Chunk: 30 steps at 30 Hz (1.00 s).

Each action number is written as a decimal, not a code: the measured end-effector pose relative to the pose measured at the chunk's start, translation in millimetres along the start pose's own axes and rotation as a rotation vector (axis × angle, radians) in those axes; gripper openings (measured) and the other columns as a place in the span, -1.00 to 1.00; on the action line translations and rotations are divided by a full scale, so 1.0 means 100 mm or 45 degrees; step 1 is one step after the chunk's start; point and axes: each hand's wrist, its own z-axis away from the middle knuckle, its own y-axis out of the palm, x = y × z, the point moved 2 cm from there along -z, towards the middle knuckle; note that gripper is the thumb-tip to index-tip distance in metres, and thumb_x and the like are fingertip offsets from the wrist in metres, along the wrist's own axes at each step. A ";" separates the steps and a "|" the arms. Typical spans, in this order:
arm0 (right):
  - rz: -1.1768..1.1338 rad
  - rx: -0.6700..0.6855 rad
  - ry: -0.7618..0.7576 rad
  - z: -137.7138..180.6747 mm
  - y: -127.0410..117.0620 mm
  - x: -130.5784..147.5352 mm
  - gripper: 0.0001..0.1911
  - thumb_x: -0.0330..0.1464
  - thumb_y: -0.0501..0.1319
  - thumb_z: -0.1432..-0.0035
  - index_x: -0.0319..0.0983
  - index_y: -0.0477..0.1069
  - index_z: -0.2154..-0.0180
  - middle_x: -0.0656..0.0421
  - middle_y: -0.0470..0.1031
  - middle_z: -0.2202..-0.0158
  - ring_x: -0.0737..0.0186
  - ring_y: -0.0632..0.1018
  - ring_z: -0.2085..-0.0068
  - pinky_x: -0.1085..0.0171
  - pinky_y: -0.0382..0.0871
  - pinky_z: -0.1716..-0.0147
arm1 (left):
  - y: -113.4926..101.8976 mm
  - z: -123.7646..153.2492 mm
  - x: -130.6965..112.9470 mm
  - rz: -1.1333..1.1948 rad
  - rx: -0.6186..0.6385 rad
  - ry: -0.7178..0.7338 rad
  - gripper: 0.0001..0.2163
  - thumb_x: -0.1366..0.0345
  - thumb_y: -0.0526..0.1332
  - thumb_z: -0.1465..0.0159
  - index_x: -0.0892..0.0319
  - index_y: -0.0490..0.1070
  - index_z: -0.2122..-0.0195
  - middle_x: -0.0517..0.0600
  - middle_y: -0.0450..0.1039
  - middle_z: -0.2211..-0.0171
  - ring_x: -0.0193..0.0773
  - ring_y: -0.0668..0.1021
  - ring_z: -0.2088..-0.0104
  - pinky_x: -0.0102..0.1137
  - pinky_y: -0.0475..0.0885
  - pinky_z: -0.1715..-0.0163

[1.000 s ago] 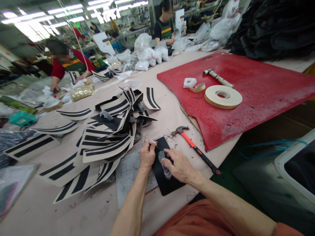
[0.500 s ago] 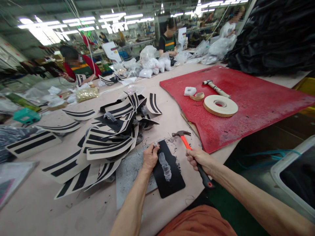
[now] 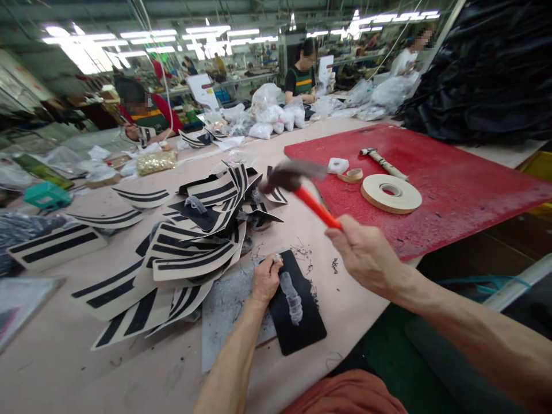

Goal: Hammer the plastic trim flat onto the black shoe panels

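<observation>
1. Black-and-cream striped panels (image 3: pixel 194 265) are lying heaped at the left, curving over one another.
2. Next to the heap, a speckled grey slab (image 3: pixel 230 307) is reaching rightward under your left arm.
3. Your left hand (image 3: pixel 265 280) is pinching a small pale piece (image 3: pixel 277 259); you are covering most of it, so its kind is not showing.
4. Just right of those fingers, the black panel (image 3: pixel 307 310) is lying flat, partly overlapping the slab. Its long axis is running from the pale piece back toward your body, slanting slightly right. A clear-wrapped strip (image 3: pixel 292 299) is following that line. Your left hand is being the nearer one, sitting at the panel's far left edge; whether the piece is touching the panel, you cannot tell.
5. The claw hammer (image 3: pixel 314 205) is pointing left and forward, its blurred head showing above and slightly right of the pale piece.
6. Your right hand (image 3: pixel 364 253) is closing firmly around the handle.
7. Beyond it, a tape roll (image 3: pixel 371 201) is resting on a red sheet (image 3: pixel 461 190).
</observation>
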 end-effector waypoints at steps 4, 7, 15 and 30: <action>-0.068 -0.090 0.104 0.14 0.14 0.00 -0.59 -0.14 -0.18 -0.44 -0.20 0.29 0.27 0.16 0.36 0.55 0.24 0.36 0.55 0.28 0.12 0.49 | 0.00 0.00 0.01 -0.022 -0.005 0.016 -0.83 0.26 0.13 -0.33 0.08 0.52 0.20 0.02 0.62 0.24 -0.15 0.63 0.22 -0.27 0.48 0.15; 0.141 0.542 0.007 0.40 0.48 -0.13 -0.69 -0.18 -0.02 -0.40 -0.21 0.34 0.27 0.13 0.41 0.56 0.21 0.41 0.55 0.28 0.09 0.49 | 0.01 0.00 0.02 -0.080 0.011 0.020 -0.84 0.28 0.13 -0.32 0.11 0.52 0.26 0.00 0.61 0.35 -0.17 0.62 0.33 -0.32 0.48 0.27; 0.075 0.803 0.436 0.56 0.83 -0.69 -0.58 -0.20 -0.14 -0.46 -0.26 0.37 0.25 0.09 0.50 0.38 0.21 0.51 0.36 0.30 0.20 0.38 | 0.00 0.01 -0.02 -0.007 -0.009 0.035 -0.85 0.30 0.15 -0.31 0.12 0.51 0.20 -0.02 0.62 0.25 -0.20 0.63 0.22 -0.33 0.49 0.15; 0.054 0.686 -0.633 0.64 1.59 0.30 -0.79 -0.54 0.10 -0.15 -0.25 0.35 0.16 0.05 0.41 0.13 0.12 0.42 0.17 0.20 0.32 0.20 | 0.00 -0.07 0.00 0.272 -0.359 -0.413 -0.79 0.14 0.30 -0.16 0.18 0.56 0.34 0.01 0.62 0.39 -0.20 0.63 0.35 -0.38 0.51 0.28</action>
